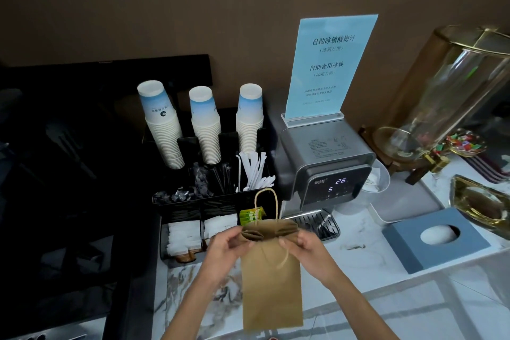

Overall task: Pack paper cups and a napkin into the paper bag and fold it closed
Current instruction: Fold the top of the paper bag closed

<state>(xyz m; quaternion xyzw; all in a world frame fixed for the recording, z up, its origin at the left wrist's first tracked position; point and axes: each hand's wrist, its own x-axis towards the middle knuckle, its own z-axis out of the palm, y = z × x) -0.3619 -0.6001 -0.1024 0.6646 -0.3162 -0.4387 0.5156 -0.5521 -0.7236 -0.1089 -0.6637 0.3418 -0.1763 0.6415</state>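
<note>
A brown paper bag stands upright on the marble counter in front of me, its top rolled over and one twine handle sticking up behind the fold. My left hand pinches the left end of the folded top, and my right hand pinches the right end. Three stacks of upside-down white and blue paper cups stand in a black organiser behind the bag. White napkins lie in its front compartments. The bag's contents are hidden.
A grey water dispenser with a blue sign on top stands right of the organiser. A blue tissue box sits at the right. A glass drink dispenser and a gold tray are further right. A dark surface lies left.
</note>
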